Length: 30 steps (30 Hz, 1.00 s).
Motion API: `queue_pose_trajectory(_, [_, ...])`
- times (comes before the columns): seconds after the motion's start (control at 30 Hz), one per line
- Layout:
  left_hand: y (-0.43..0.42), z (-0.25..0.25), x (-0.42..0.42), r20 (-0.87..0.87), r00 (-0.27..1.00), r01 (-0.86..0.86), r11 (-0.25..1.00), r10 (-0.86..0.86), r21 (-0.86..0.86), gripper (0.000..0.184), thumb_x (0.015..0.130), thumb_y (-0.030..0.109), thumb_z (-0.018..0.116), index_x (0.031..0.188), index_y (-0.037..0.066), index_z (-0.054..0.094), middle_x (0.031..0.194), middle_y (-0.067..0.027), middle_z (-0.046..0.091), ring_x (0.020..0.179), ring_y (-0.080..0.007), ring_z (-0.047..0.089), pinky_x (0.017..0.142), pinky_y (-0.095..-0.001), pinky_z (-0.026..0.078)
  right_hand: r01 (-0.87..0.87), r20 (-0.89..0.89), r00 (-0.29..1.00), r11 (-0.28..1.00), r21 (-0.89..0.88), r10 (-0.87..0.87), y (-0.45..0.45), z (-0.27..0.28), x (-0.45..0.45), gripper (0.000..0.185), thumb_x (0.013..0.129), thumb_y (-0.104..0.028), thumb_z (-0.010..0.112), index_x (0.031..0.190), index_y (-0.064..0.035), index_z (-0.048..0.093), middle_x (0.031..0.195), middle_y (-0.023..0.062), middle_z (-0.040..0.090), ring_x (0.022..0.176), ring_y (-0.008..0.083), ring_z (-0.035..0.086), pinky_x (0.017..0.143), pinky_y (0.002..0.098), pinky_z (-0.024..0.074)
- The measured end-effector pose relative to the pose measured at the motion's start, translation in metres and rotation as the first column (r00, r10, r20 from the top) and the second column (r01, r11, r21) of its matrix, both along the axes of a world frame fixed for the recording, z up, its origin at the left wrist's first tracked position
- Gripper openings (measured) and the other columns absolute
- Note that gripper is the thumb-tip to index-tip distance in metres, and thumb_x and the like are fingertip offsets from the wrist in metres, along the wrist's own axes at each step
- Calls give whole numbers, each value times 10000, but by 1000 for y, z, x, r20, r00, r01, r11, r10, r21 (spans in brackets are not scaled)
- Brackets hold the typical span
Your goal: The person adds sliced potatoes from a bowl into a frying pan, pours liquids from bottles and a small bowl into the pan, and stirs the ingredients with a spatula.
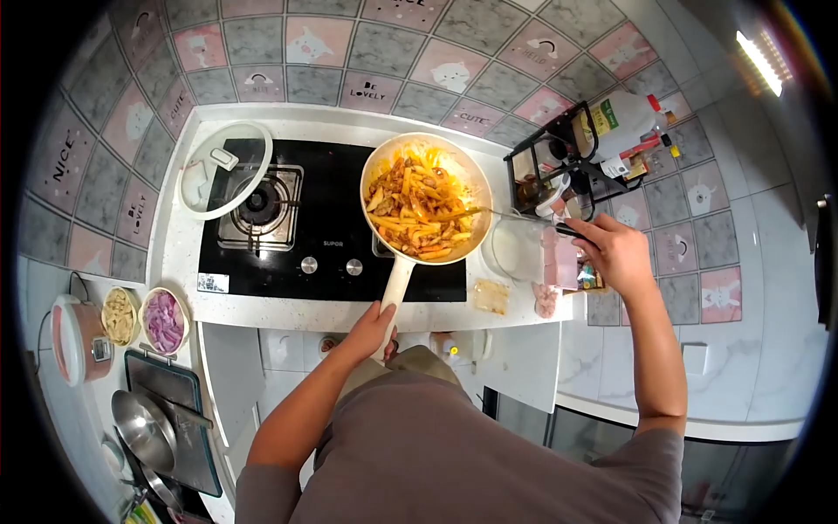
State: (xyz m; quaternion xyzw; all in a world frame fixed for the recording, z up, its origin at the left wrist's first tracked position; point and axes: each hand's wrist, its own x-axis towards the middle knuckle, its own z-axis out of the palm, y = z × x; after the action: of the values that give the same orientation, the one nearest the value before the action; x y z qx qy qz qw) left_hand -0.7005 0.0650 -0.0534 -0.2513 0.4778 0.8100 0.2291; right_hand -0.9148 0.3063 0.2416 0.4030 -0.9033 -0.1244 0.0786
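My left hand (371, 332) is wrapped round the cream handle of a frying pan (474, 175), which is over the right side of the black gas hob. In the pan lie cooked strips that look like potato (419, 210), coated in reddish-brown sauce with darker pieces among them. My right hand (615, 251) grips the black handle of a spatula (515, 215). Its thin metal shaft runs left over the pan's right rim, and its tip is down among the food.
A glass lid (225, 171) leans by the left burner (260, 201). Bowls of chopped purple onion (164, 321) and pale slices (120, 316) stand left, near a steel bowl (144, 430) and cutting board (196, 419). To the right are a clear container (515, 249) and a bottle rack (567, 157).
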Motion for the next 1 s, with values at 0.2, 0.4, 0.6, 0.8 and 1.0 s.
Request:
queue_pose_trajectory(0.2, [1,-5,-1,-14,1000,12,999,-12,-33,277,1048,367,394,1081,93,422,745,-53,524,462,-170,490,426,-353,433,-33,75,997,995,95,26,-17,-5,31,295,788,-182,693,1066,-270,737,761,2,602,704,219,646,591,358,534])
queue_pose_trajectory(0.4, [2,-8,-1,14,1000,-13,1000,13,23,278,1047,370,398,1091,97,423,746,-54,520,444,-172,477,404,-349,420,-4,11,1000,997,73,3,-24,-80,26,365,797,-132,639,1115,-292,719,757,29,572,703,230,635,576,362,519])
queue_pose_trajectory(0.6, [2,-12,-1,10,1000,-13,1000,13,26,279,1046,370,397,1098,97,423,744,-58,524,439,-180,483,395,-349,422,166,99,982,985,-50,-160,-15,-19,7,243,810,-209,698,1049,-216,746,791,88,679,735,306,667,649,412,540])
queue_pose_trajectory(0.8, [2,-8,-1,40,999,-5,1000,5,-9,271,1043,359,402,1109,96,421,742,-58,526,442,-175,488,397,-345,427,372,144,919,928,-6,-367,-26,-36,-59,249,852,-274,656,1062,-172,743,887,169,707,833,361,673,763,450,547])
queue_pose_trajectory(1.0, [1,-6,-1,50,999,3,999,-1,-34,279,1046,345,402,1183,104,426,772,-67,528,455,-166,482,418,-335,433,416,554,736,906,86,-390,-20,-108,-164,306,869,-235,661,1146,-120,717,722,114,680,652,208,650,722,386,539])
